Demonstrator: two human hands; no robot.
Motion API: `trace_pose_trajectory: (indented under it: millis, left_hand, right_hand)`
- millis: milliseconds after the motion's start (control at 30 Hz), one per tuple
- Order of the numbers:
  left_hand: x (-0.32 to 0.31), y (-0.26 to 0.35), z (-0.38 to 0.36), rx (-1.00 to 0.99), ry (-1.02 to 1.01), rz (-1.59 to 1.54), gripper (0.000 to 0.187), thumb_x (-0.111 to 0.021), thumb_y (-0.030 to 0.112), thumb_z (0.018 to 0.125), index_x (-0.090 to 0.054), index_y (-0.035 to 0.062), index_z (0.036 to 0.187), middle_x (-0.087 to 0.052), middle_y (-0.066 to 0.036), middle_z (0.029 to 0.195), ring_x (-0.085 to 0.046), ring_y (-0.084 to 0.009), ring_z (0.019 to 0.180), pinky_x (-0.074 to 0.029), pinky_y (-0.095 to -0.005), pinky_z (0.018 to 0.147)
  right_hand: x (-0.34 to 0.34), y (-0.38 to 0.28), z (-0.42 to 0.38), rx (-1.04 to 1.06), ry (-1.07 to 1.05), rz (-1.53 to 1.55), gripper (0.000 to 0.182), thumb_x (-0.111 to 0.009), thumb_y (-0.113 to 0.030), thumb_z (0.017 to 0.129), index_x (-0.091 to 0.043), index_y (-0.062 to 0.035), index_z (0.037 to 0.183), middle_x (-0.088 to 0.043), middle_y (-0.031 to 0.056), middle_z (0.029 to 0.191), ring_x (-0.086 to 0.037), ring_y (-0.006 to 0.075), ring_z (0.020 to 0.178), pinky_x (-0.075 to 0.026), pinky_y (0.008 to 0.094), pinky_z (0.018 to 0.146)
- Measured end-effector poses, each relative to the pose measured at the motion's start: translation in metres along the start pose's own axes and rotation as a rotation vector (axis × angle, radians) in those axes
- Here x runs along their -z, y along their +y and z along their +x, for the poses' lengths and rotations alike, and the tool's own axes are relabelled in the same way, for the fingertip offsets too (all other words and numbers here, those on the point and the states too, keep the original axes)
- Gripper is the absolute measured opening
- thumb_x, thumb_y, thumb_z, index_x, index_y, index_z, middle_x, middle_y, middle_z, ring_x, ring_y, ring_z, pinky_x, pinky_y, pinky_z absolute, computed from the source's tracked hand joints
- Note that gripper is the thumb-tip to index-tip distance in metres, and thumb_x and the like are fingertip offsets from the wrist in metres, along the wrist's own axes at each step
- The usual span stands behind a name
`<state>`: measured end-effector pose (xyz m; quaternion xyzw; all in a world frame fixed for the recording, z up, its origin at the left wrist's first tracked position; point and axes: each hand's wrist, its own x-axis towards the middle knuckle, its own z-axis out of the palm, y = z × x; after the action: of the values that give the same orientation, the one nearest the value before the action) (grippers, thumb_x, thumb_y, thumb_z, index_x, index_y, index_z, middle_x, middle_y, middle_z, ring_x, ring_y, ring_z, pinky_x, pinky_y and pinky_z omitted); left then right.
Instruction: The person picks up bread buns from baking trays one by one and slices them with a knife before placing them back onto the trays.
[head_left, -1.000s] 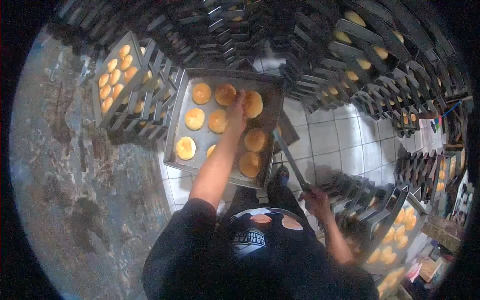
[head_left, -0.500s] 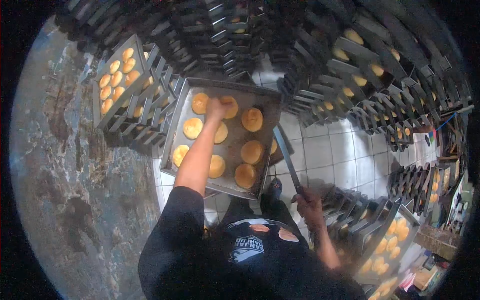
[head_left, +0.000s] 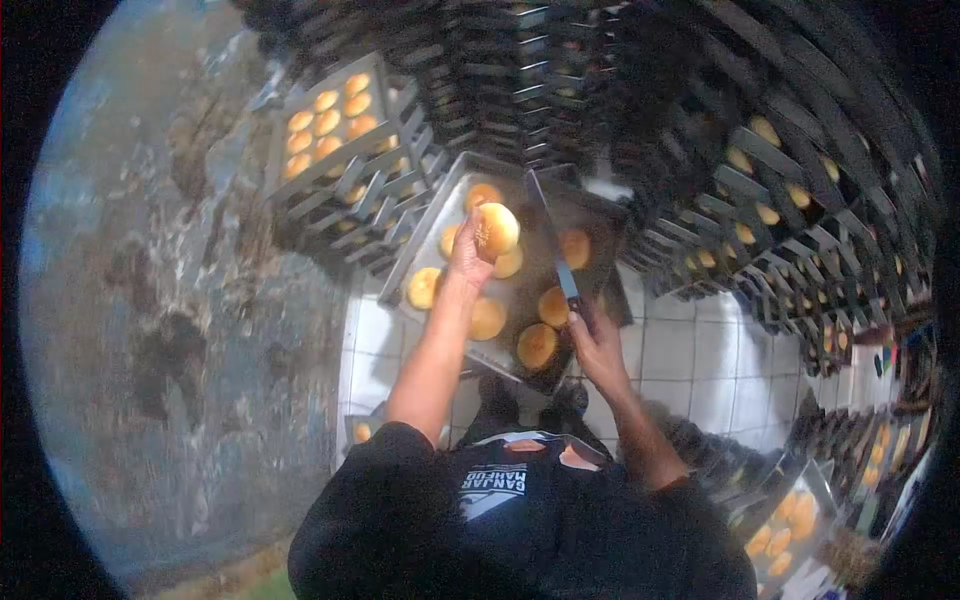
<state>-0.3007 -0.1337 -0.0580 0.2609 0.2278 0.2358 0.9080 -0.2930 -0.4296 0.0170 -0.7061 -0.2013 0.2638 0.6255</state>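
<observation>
My left hand [head_left: 468, 256] holds a round golden bun [head_left: 496, 230], lifted above a metal baking tray [head_left: 434, 225] that carries several more buns [head_left: 538, 345]. My right hand [head_left: 597, 345] grips the handle of a long knife [head_left: 553, 236], whose blade points away from me over the tray, just right of the lifted bun. The tray rests on a low stack near the tiled floor, in front of my legs.
Stacks of dark metal trays [head_left: 530, 70] ring the spot, some with buns, such as one at upper left [head_left: 330, 115] and one at lower right [head_left: 790, 520]. A mottled wall [head_left: 170, 300] stands on the left. White floor tiles [head_left: 700, 350] show on the right.
My left hand picked a bun off the tray and raised it. My right hand swung the knife from the right side in over the tray. The view shifted, with the tray now further right.
</observation>
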Motion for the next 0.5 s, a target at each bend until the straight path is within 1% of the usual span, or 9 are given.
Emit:
trace_pose_trajectory:
  millis: [33,100,133,167,233,267,333,400,500]
  left_hand:
    - [0.004,0.006,-0.011,-0.024,0.024,-0.002,0.05,-0.08,0.041,0.084,-0.063,0.0132,0.122,-0.069,-0.003,0.109,-0.068,-0.0204,0.098,-0.055,-0.0408,0.089]
    - [0.013,0.018,-0.034,-0.084,0.111,-0.081,0.051,-0.079,0.048,0.083,-0.065,0.0137,0.118,-0.07,-0.002,0.106,-0.068,-0.0199,0.097,-0.056,-0.0423,0.089]
    - [0.018,0.023,-0.043,-0.116,0.119,-0.081,0.051,-0.077,0.053,0.083,-0.066,0.0147,0.114,-0.071,-0.001,0.104,-0.069,-0.0195,0.096,-0.055,-0.0438,0.088]
    - [0.022,0.03,-0.051,-0.128,0.137,-0.087,0.051,-0.077,0.053,0.083,-0.066,0.0147,0.114,-0.071,-0.001,0.104,-0.069,-0.0195,0.096,-0.055,-0.0438,0.088]
    - [0.025,0.041,-0.065,-0.202,0.189,-0.152,0.043,-0.077,0.049,0.086,-0.069,0.0127,0.107,-0.073,-0.002,0.1,-0.071,-0.0179,0.091,-0.057,-0.0349,0.084]
    - [0.025,0.047,-0.072,-0.208,0.199,-0.161,0.043,-0.077,0.049,0.086,-0.069,0.0127,0.107,-0.073,-0.002,0.1,-0.071,-0.0179,0.091,-0.057,-0.0349,0.084]
    - [0.031,0.057,-0.079,-0.278,0.054,-0.135,0.041,-0.075,0.049,0.087,-0.069,0.0129,0.105,-0.073,-0.002,0.098,-0.071,-0.0177,0.09,-0.057,-0.0352,0.083]
    - [0.036,0.063,-0.078,-0.279,0.094,-0.163,0.04,-0.075,0.049,0.087,-0.069,0.0129,0.104,-0.073,-0.002,0.097,-0.07,-0.0177,0.089,-0.057,-0.0352,0.082]
    - [0.045,0.067,-0.079,-0.28,0.147,-0.194,0.039,-0.075,0.049,0.088,-0.068,0.013,0.103,-0.073,-0.001,0.096,-0.07,-0.0177,0.088,-0.057,-0.0353,0.08]
  right_hand:
    - [-0.01,0.003,0.004,-0.001,-0.034,0.004,0.046,-0.057,-0.024,0.101,-0.053,0.0027,0.138,-0.069,0.0166,0.099,-0.067,0.0222,0.087,-0.052,0.0344,0.08]
    - [-0.029,0.014,0.011,0.167,-0.068,-0.198,0.045,-0.058,-0.023,0.1,-0.055,0.0015,0.137,-0.069,0.0222,0.098,-0.068,0.025,0.084,-0.053,0.0346,0.078]
    - [-0.039,-0.017,0.005,0.171,-0.066,-0.246,0.044,-0.058,-0.022,0.099,-0.057,0.0016,0.136,-0.07,0.0268,0.103,-0.071,0.0302,0.09,-0.053,0.0373,0.081]
    - [-0.05,-0.02,0.007,0.169,-0.088,-0.246,0.044,-0.058,-0.022,0.099,-0.057,0.0016,0.136,-0.07,0.0268,0.103,-0.071,0.0302,0.09,-0.053,0.0373,0.081]
    - [-0.066,-0.023,0.009,0.288,-0.105,-0.308,0.044,-0.059,-0.022,0.099,-0.056,0.002,0.136,-0.069,0.0286,0.108,-0.071,0.0356,0.096,-0.053,0.0397,0.083]
    - [-0.073,-0.023,0.009,0.158,-0.156,-0.268,0.044,-0.059,-0.02,0.099,-0.055,0.002,0.137,-0.069,0.0301,0.108,-0.071,0.037,0.099,-0.053,0.0409,0.084]
    - [-0.083,-0.025,0.006,0.208,-0.172,-0.289,0.044,-0.059,-0.02,0.099,-0.055,0.0021,0.137,-0.069,0.0299,0.107,-0.072,0.0357,0.096,-0.054,0.0404,0.083]
    - [-0.09,-0.031,0.004,0.264,-0.184,-0.307,0.044,-0.059,-0.019,0.099,-0.055,0.0021,0.137,-0.069,0.0298,0.105,-0.072,0.0344,0.093,-0.054,0.0399,0.082]
    - [-0.092,-0.042,-0.004,0.222,-0.198,-0.34,0.043,-0.058,-0.017,0.099,-0.055,0.0022,0.137,-0.07,0.0272,0.1,-0.073,0.0304,0.087,-0.054,0.038,0.079]
